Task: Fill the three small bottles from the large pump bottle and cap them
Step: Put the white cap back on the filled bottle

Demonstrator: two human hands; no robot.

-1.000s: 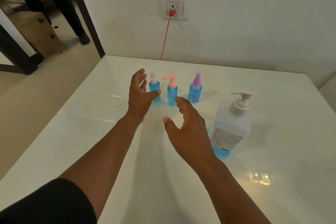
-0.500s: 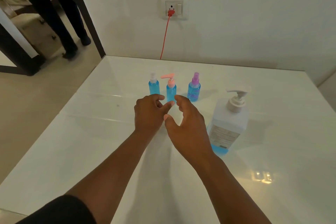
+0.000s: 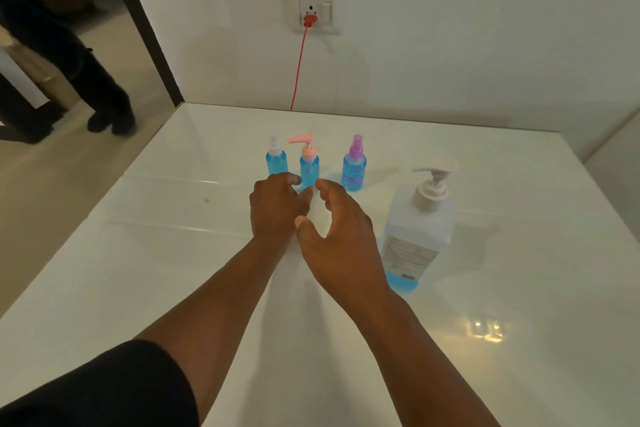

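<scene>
I see three small bottles in a row on the table (image 3: 138,288), all capped and full of blue liquid: a white-top (image 3: 276,160), a pink pump (image 3: 309,168), a purple sprayer (image 3: 354,168). The big pump bottle (image 3: 419,232) stands to their right, only a little blue at its bottom. My left hand (image 3: 277,210) and right hand (image 3: 341,236) hang loosely curled, holding nothing, just before the pink one.

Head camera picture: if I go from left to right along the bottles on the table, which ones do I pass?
White-capped small bottle → pink-pump small bottle → purple-spray small bottle → large pump bottle.
</scene>
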